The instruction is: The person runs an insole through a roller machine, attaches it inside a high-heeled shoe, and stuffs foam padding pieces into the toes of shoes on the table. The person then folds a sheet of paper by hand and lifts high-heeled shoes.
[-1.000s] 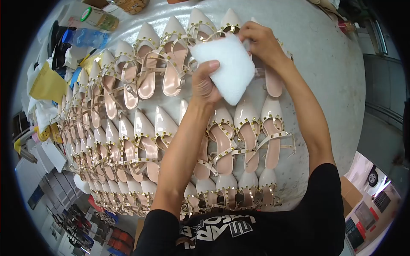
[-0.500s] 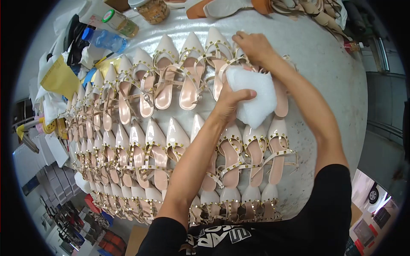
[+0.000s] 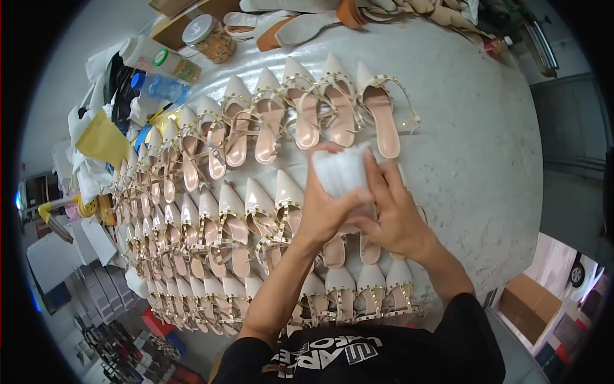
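A bundle of white foam wrap (image 3: 340, 171) is held between my two hands, above the middle row of shoes. My left hand (image 3: 325, 208) is wrapped round its left side, thumb across the front. My right hand (image 3: 398, 211) grips its right side and lower edge. Just beyond the bundle lies the rightmost back-row shoe (image 3: 384, 118), a pale pointed slingback with gold studs and its strap spread to the right. Similar shoes (image 3: 238, 221) lie in rows to the left and nearer my body. My hands hide parts of several middle-row shoes.
At the back left are a lidded jar (image 3: 210, 40), a green-capped jar (image 3: 178, 65), a blue-capped bottle (image 3: 160, 88) and yellow paper (image 3: 102, 141). Soles (image 3: 307, 29) lie along the grey table's (image 3: 480, 160) far edge. A cardboard box (image 3: 529, 307) stands at lower right.
My right hand has come down from the back row onto the foam bundle, and both hands have drawn it nearer my body. The view has shifted, showing more of the table's far edge.
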Demonstrator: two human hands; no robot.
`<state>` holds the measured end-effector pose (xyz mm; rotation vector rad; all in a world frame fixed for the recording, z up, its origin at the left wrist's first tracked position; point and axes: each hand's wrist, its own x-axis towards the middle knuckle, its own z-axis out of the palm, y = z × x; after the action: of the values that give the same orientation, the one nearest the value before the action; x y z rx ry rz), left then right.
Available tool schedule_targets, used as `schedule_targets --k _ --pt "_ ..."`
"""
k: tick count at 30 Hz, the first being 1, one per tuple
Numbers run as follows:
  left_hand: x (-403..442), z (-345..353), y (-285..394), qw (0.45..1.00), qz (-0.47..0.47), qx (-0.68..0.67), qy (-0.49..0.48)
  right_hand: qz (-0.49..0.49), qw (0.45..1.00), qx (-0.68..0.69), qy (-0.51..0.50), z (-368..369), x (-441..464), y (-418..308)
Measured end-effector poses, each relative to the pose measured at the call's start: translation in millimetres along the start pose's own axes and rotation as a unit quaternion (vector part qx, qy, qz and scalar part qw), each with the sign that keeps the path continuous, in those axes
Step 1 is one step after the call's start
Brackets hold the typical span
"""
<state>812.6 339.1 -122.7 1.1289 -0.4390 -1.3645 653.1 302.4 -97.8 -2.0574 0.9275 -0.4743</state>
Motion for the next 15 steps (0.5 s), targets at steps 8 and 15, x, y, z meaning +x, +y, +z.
schedule_targets --k 8,15 --pt "52.4 35.9 -30.4 0.935 0.03 0.274 -0.224 -0.033 0.937 -0.163 0.307 -129.5 48.2 128.1" --pt "74.2 54.6 -63.2 0.772 -0.018 0.601 -0.207 -0.047 0.997 -0.014 -0.059 -71.3 139.7 208.1"
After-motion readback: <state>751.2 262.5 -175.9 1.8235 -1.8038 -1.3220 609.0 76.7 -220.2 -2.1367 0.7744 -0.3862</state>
